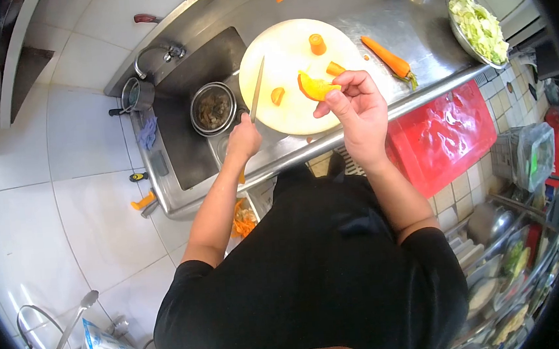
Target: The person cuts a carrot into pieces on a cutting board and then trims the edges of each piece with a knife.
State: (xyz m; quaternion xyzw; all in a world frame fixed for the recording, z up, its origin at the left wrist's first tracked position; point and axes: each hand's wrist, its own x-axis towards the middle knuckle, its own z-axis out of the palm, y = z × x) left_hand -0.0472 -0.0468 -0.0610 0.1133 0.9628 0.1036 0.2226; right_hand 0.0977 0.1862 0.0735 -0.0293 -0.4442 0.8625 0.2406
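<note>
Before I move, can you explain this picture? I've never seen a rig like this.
There is no robot here: one camera, worn on a person's head, looks down past their dark shirt at two bare hands. It gives the only view.

The left hand holds a knife, its blade lying across the left part of a round, pale board. The right hand pinches a yellow-orange piece above the board.

On the board lie a few orange pieces. To its right, a carrot lies on the steel counter, with chopped greens in a bowl farther right. To its left is a sink.
</note>
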